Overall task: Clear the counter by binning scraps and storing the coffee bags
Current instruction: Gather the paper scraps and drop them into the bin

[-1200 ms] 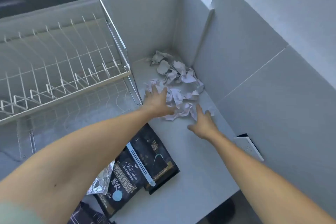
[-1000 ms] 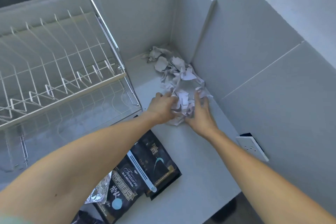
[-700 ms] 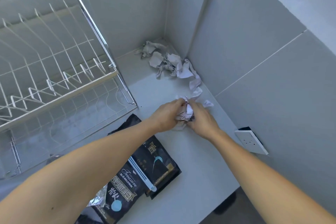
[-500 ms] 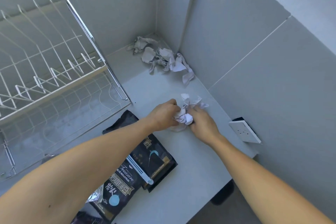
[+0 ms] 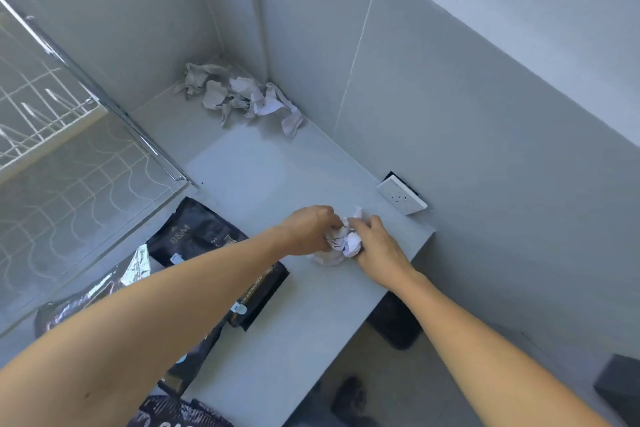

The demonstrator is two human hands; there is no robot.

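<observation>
Both hands press a bundle of crumpled white paper scraps [image 5: 341,242] together just above the grey counter [image 5: 249,177], near its right end. My left hand [image 5: 310,229] grips the bundle from the left and my right hand [image 5: 375,243] from the right. More crumpled paper scraps [image 5: 242,99] lie in the far corner against the wall. Black coffee bags [image 5: 197,232] lie flat on the counter under my left forearm, and another dark bag [image 5: 173,412] shows at the bottom edge.
A white wire dish rack [image 5: 52,107] stands at the left. A white wall socket [image 5: 401,198] sits by the counter's right end. Torn silver foil packaging [image 5: 135,263] lies beside the bags. Below the counter edge is a dark bin [image 5: 394,322], and a dark box [image 5: 620,381] sits lower right.
Both hands scooped part of the scrap pile together, squeezed it into a bundle and drew it toward me and the counter's right end. The rest stayed in the corner.
</observation>
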